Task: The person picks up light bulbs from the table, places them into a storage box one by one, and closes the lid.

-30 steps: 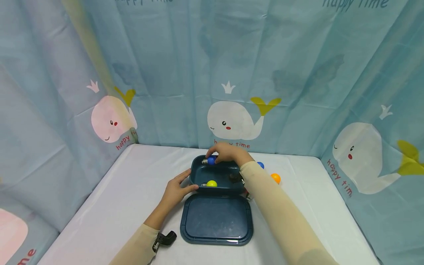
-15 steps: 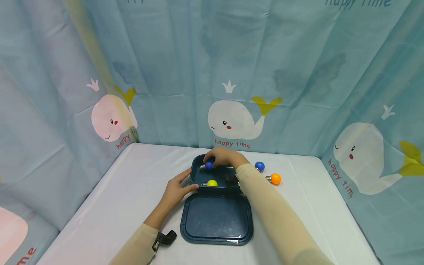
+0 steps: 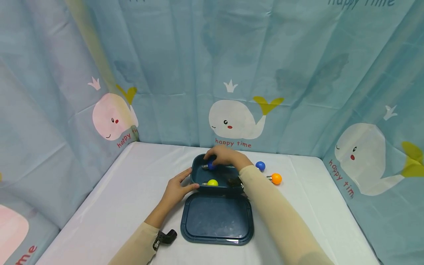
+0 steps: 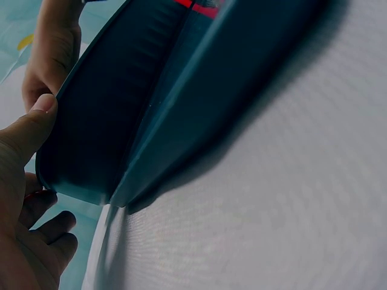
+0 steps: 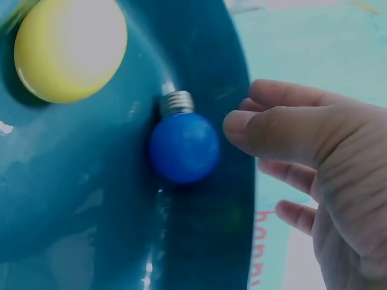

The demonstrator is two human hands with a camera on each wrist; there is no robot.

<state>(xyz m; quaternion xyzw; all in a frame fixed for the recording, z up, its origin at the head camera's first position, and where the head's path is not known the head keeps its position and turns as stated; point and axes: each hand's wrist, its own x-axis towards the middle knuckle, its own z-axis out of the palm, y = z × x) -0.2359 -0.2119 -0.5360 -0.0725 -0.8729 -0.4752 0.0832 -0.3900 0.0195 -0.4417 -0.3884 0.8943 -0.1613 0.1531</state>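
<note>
My left hand holds the left end of a dark blue plastic box, thumb at its near corner and fingers along the side. Inside the box at the far left lies a blue light bulb with a metal screw base. Close beside that bulb, over the far rim, is my right hand; the right wrist view shows a gap between its thumb and the bulb, and its fingers are loosely bent. A yellow light bulb lies along the near wall of the box.
The flat dark blue lid lies in front of the box. Right of the box are another blue bulb and an orange bulb on the white tablecloth. Something red shows by the box in the left wrist view.
My right hand lowered the blue bulb into the far left of the box and let it go. The left hand stayed in place on the box.
</note>
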